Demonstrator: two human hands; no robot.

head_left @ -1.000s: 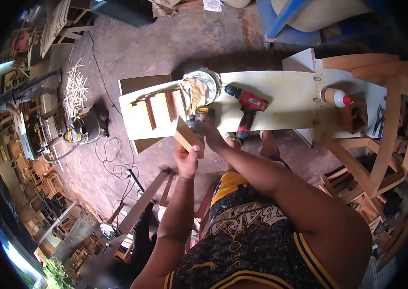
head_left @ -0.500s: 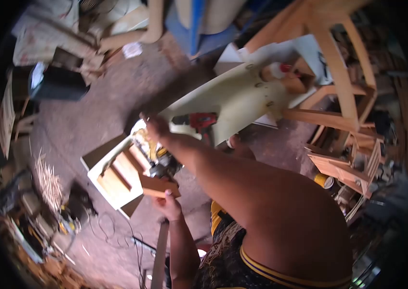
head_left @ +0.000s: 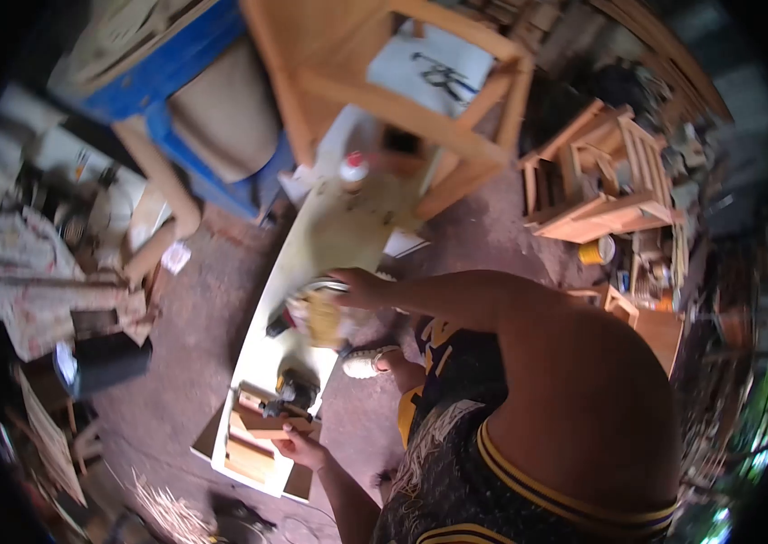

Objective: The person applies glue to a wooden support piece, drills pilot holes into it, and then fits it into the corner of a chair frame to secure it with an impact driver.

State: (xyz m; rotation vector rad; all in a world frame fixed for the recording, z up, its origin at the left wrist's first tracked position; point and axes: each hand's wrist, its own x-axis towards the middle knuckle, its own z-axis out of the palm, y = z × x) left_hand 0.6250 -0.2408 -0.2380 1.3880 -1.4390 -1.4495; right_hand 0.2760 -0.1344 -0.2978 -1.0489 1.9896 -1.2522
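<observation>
My left hand point(head_left: 304, 449) grips a short wooden block point(head_left: 277, 426) by its end, over the near end of a long pale board point(head_left: 261, 363). Beside the block stands a yellow-and-black drill point(head_left: 297, 388). My right hand point(head_left: 361, 288) is closed on the rim of a blurred yellowish container point(head_left: 320, 317), held above the board's middle. A red-and-black drill point(head_left: 280, 323) lies partly hidden behind the container. More wooden pieces point(head_left: 250, 461) rest at the board's near end, under and beside the block.
A white bottle with a red cap point(head_left: 353, 169) stands at the far end of the board. Beyond it are a wooden chair frame point(head_left: 483, 136) and a blue chair point(head_left: 162, 122). Another wooden frame point(head_left: 597, 181) sits to the right. Thin sticks point(head_left: 171, 512) lie on the floor.
My view has turned to the right. My right hand has come back across the board, carrying the yellowish container towards the red drill. My left hand keeps the block near the yellow-and-black drill.
</observation>
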